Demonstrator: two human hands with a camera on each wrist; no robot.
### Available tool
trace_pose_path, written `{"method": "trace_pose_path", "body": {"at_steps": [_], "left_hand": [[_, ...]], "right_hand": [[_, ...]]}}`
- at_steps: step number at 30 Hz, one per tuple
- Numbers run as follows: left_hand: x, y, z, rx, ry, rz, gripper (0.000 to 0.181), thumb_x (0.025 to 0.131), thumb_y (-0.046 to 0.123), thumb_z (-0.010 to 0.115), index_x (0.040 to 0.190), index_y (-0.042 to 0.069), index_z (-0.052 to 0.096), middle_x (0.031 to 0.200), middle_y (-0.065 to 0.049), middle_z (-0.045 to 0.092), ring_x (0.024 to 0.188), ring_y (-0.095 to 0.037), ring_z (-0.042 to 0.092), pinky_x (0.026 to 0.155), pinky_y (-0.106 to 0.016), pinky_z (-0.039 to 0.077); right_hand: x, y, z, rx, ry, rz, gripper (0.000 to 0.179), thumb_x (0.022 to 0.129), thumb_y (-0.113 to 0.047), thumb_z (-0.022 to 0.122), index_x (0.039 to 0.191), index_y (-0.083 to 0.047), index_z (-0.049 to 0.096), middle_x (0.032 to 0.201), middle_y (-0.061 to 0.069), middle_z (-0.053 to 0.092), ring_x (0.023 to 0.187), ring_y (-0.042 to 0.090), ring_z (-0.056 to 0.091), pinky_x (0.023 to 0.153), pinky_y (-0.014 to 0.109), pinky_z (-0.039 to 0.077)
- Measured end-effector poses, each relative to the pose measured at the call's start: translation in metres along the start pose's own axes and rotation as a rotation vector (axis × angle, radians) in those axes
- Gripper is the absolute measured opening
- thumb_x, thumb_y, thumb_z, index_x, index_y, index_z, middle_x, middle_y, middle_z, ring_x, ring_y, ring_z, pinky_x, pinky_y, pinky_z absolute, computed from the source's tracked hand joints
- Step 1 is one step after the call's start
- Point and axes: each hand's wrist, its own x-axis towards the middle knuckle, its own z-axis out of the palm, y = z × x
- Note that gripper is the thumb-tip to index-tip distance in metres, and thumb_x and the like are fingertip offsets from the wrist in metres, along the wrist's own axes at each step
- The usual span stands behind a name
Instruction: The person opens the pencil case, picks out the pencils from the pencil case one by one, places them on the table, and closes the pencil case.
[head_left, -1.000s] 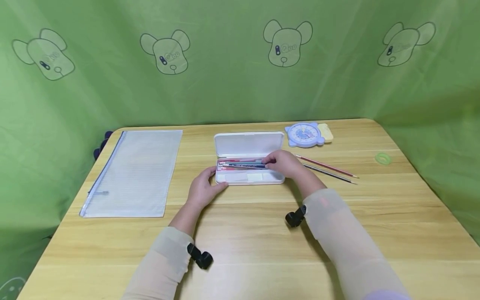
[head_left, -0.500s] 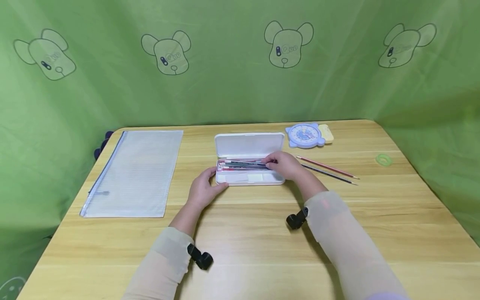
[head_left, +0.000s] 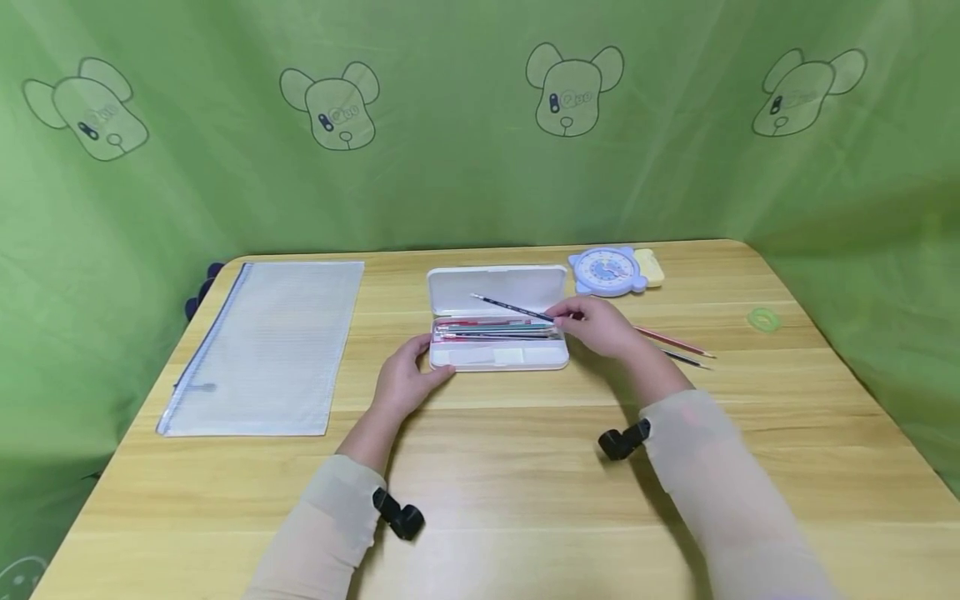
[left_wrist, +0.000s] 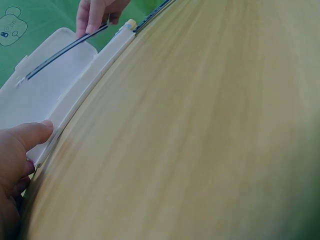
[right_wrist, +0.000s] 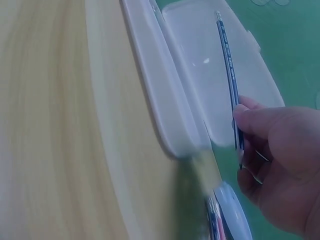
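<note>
Up it comes: the right hand (head_left: 602, 327) has just lifted a dark pencil (head_left: 512, 307), pinched above the open pencil case (head_left: 528, 357). Left hand (head_left: 405, 379) grips its end; that's one out, other pencils (head_left: 495, 331) inside.

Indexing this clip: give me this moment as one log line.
right hand: pinches pencil over case | left hand: holds case | case: open, pencils inside | table: two more pencils
</note>
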Motion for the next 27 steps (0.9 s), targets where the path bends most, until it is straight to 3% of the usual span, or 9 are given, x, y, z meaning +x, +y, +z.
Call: {"method": "trace_pose_path", "body": {"at_steps": [12, 19, 24, 27], "left_hand": [[0.001, -0.002, 0.001, -0.009, -0.003, 0.009, 0.070, 0.083, 0.034, 0.077, 0.141, 0.006, 0.050, 0.144, -0.012, 0.055, 0.140, -0.029, 0.043, 0.121, -0.044, 0.030], [0.001, -0.002, 0.001, -0.014, -0.003, 0.012, 0.070, 0.082, 0.034, 0.077, 0.141, 0.006, 0.050, 0.144, -0.012, 0.055, 0.140, -0.030, 0.043, 0.121, -0.044, 0.030], [0.001, -0.003, 0.001, -0.007, 0.000, 0.024, 0.070, 0.083, 0.033, 0.077, 0.141, 0.005, 0.050, 0.143, -0.013, 0.055, 0.140, -0.031, 0.044, 0.121, -0.044, 0.031], [0.000, -0.003, 0.001, -0.004, 0.001, 0.026, 0.069, 0.083, 0.034, 0.077, 0.140, 0.005, 0.050, 0.143, -0.013, 0.055, 0.140, -0.030, 0.044, 0.121, -0.044, 0.031]], "right_hand": [[-0.045, 0.036, -0.034, -0.008, 0.056, 0.080, 0.031, 0.100, -0.020, 0.055, 0.126, -0.004, 0.063, 0.114, 0.017, 0.062, 0.093, 0.023, 0.052, 0.080, 0.029, 0.045], [-0.072, 0.071, -0.047, -0.043, 0.088, 0.115, 0.037, 0.101, -0.028, 0.053, 0.127, -0.003, 0.061, 0.128, 0.023, 0.060, 0.109, 0.032, 0.054, 0.088, 0.039, 0.046], [-0.087, 0.091, -0.051, -0.084, 0.100, 0.151, 0.038, 0.102, -0.030, 0.052, 0.125, -0.002, 0.063, 0.118, 0.022, 0.063, 0.098, 0.029, 0.054, 0.079, 0.034, 0.044], [-0.094, 0.100, -0.051, -0.096, 0.100, 0.163, 0.037, 0.102, -0.028, 0.052, 0.124, -0.001, 0.063, 0.120, 0.026, 0.062, 0.103, 0.035, 0.056, 0.084, 0.044, 0.047]]}}
